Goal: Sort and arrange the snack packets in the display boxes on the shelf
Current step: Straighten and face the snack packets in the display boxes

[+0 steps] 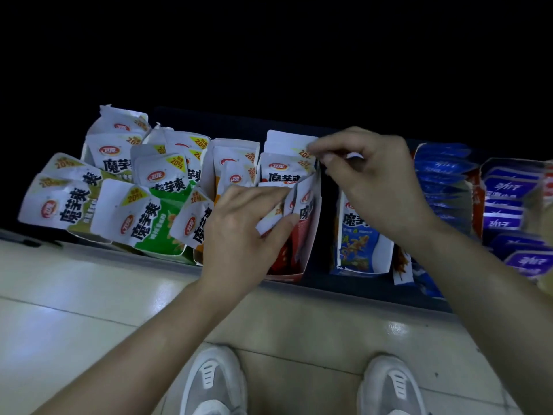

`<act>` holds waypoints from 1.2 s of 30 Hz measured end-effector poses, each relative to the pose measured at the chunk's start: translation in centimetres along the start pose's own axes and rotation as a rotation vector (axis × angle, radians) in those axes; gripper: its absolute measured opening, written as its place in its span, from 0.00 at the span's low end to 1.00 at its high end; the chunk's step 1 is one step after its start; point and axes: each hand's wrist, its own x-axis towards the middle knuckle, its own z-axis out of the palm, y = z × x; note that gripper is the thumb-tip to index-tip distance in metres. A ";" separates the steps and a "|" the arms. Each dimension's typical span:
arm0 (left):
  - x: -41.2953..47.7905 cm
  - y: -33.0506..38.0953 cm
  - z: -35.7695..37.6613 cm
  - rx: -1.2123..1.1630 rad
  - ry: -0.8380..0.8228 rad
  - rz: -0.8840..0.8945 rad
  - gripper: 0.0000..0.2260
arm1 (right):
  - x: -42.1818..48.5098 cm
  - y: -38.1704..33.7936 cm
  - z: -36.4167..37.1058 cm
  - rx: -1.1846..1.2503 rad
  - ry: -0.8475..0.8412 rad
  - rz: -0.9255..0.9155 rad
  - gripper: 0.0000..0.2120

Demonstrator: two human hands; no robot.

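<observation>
Shelf front edge [368, 296] is seen running from 9 o'clock down toward 4 o'clock, with pale floor tiles [89, 295] below it. Everything above the boxes, from 10 through 2 o'clock, is lost in darkness; depth there cannot be told. A narrow dark gap [329, 211] is left between the red display box [305, 259] and the blue display box [386, 253] on its 3 o'clock side. Toward 9 o'clock the room is crowded: green packets [149, 223] are strewn loosely, tilted and overlapping, some reaching the shelf edge. At 3 o'clock, blue packets [443, 175] and purple packets [505, 211] are packed in tight rows.

Red packets [282, 172] are stood upright in the red display box, near frame centre. The front ones are gripped by the left hand [242, 235], with fingers curled over their tops and the thumb pressed to their face (their lower halves are hidden behind the hand). The top right corner of the rearmost packet is pinched between thumb and forefinger of the right hand [371, 187], the other fingers loosely curled. This hand is held above the gap, at 1 o'clock from the left hand. The two hands are near but apart. An orange box [220, 178] lies just beside the left hand at its 10 o'clock. Grey shoes [214, 381] are planted on the tiles at 6 o'clock.
</observation>
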 end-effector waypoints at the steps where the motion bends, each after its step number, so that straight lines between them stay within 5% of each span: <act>1: 0.0 -0.1 -0.2 -0.020 -0.017 -0.013 0.13 | -0.7 0.0 -0.2 -0.006 -0.033 -0.020 0.12; 6: 0.0 0.0 -0.9 -0.125 -0.042 -0.067 0.08 | -2.4 0.7 0.1 -0.073 -0.207 0.011 0.20; 9: 0.1 -0.2 -1.0 -0.185 -0.056 -0.085 0.09 | -2.5 0.5 0.1 -0.030 -0.192 0.036 0.22; 14: 0.3 -0.3 -0.9 -0.236 -0.039 -0.145 0.09 | -4.0 -0.2 1.3 -0.054 -0.125 0.183 0.39; 22: 0.2 -0.3 -0.9 -0.262 -0.045 -0.210 0.10 | -5.0 -0.1 1.3 0.159 0.136 0.354 0.04; 30: 0.2 -0.4 -0.9 -0.271 -0.038 -0.208 0.10 | -7.0 -0.8 1.5 0.424 0.205 0.479 0.07; 36: 0.5 0.1 -1.2 -0.193 0.016 -0.055 0.11 | -6.1 -2.5 -0.3 0.489 0.303 0.307 0.05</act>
